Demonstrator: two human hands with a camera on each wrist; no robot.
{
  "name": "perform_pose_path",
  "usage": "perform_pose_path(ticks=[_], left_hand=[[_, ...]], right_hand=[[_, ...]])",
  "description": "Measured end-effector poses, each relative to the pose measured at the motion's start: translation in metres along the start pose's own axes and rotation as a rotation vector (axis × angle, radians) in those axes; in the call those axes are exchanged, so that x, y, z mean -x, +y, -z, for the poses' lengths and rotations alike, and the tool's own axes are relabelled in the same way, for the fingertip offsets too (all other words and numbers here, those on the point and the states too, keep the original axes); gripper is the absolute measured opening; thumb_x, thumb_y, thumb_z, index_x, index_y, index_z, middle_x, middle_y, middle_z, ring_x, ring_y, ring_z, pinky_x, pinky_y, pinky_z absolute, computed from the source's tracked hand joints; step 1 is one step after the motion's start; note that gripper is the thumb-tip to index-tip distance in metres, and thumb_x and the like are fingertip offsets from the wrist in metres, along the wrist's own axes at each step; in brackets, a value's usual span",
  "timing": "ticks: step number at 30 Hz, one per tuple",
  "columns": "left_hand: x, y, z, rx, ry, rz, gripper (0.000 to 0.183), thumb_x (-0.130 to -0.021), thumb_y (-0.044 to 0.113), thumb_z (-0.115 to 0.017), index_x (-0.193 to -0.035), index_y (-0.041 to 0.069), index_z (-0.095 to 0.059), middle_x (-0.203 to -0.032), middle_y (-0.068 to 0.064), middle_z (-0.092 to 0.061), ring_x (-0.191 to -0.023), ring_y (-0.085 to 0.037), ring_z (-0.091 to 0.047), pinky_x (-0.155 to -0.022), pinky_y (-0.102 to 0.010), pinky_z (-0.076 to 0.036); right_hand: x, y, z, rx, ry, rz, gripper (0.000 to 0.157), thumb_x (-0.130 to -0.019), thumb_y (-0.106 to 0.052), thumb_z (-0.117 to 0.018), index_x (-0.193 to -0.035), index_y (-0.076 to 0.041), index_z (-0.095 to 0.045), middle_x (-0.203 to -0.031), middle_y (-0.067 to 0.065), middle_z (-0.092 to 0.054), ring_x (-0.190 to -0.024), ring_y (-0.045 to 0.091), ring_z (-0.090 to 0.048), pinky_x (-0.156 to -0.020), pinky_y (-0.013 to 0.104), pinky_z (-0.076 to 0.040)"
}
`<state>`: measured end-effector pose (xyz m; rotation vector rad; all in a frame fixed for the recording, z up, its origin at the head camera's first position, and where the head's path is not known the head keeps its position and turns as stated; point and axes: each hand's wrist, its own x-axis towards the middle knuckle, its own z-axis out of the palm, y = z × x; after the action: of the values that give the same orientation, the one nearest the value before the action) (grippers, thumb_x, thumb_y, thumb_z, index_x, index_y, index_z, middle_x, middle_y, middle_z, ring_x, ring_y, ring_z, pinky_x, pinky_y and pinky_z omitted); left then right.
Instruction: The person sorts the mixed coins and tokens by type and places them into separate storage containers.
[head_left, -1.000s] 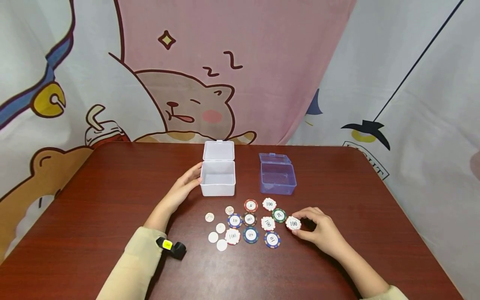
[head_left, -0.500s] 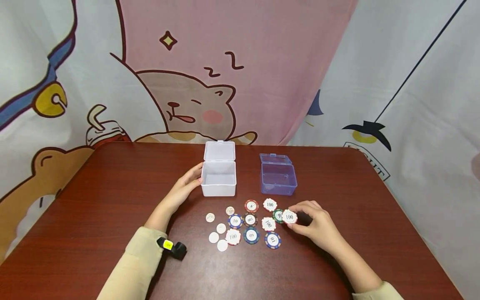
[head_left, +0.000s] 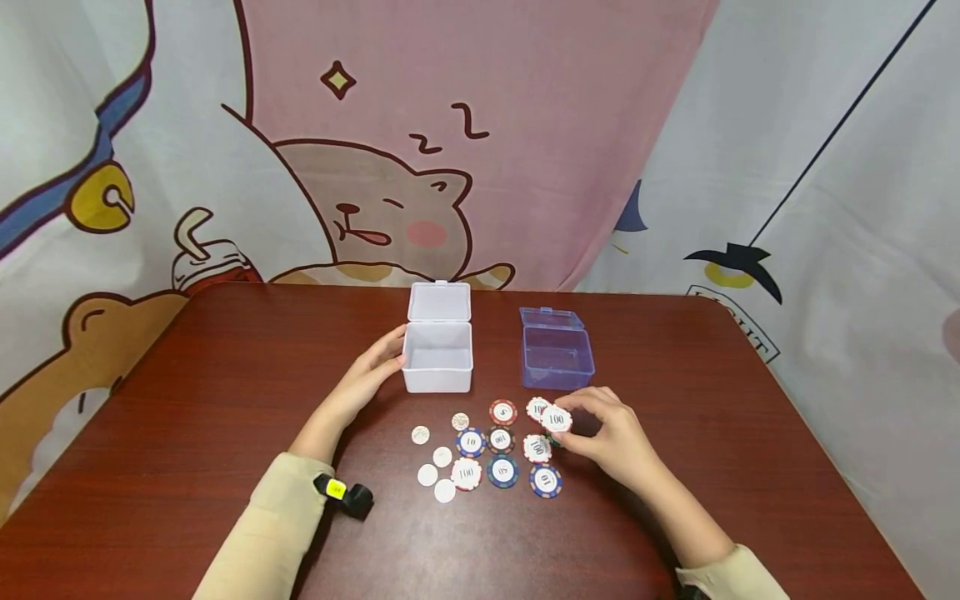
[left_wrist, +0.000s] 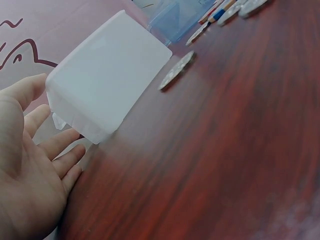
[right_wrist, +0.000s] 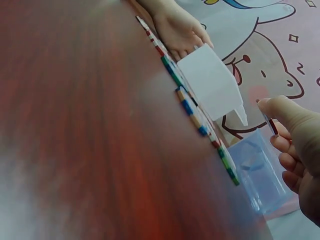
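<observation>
I see a white box (head_left: 437,381) and a blue box (head_left: 557,379) on the brown bench (head_left: 262,367), their lids tipped back, with a pink and white cloth (head_left: 562,100) hanging behind. Nearer the person lie round chips (head_left: 503,471), a red chip (head_left: 503,412) and little pale discs (head_left: 427,475). A white chip (head_left: 533,407) is partly covered by the 100 chip (head_left: 556,419), which the right hand (head_left: 611,429) pinches between thumb and fingers, up off the bench, in front of the blue box. The 100 chip is round, the same all the way across; its number faces up at the person. From the right wrist, just its thin edge shows. The left hand (head_left: 366,371) has loose, mostly straight fingers touching the white box's left side.
</observation>
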<state>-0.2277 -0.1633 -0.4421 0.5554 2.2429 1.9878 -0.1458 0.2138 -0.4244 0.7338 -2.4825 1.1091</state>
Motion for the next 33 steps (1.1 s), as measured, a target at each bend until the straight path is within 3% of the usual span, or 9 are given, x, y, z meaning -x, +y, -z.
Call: perform_pose_path(ticks=[9,27,33], left_hand=[[0.001,0.001,0.000,-0.011,0.008,0.014,0.054,-0.099,0.014,-0.052,-0.149,0.010,-0.033,-0.145,-0.021,-0.039,-0.133,-0.032,-0.036,-0.107,-0.050,-0.025],[0.000,-0.001,0.001,-0.009,0.001,0.006,0.054,-0.099,0.012,-0.052,-0.149,0.009,-0.033,-0.145,-0.021,-0.039,-0.133,-0.032,-0.036,-0.106,-0.051,-0.026],[0.001,0.001,0.001,-0.008,0.003,0.016,0.053,-0.099,0.014,-0.052,-0.149,0.010,-0.034,-0.145,-0.020,-0.040,-0.133,-0.031,-0.036,-0.107,-0.050,-0.025]], right_hand=[[-0.017,-0.010,-0.010,-0.033,0.024,0.028,0.037,-0.066,-0.009,-0.087,-0.099,-0.013,-0.072,-0.096,-0.010,-0.067,-0.094,0.013,-0.054,-0.080,0.025,-0.042],[-0.046,-0.025,-0.028,-0.051,0.030,0.044,0.037,-0.067,-0.012,-0.087,-0.101,-0.011,-0.072,-0.097,-0.007,-0.067,-0.093,0.015,-0.054,-0.074,0.039,-0.046],[-0.056,-0.031,-0.033,-0.072,0.010,0.028,0.036,-0.069,-0.012,-0.086,-0.102,-0.010,-0.072,-0.099,-0.005,-0.067,-0.096,0.016,-0.053,-0.078,0.041,-0.046]])
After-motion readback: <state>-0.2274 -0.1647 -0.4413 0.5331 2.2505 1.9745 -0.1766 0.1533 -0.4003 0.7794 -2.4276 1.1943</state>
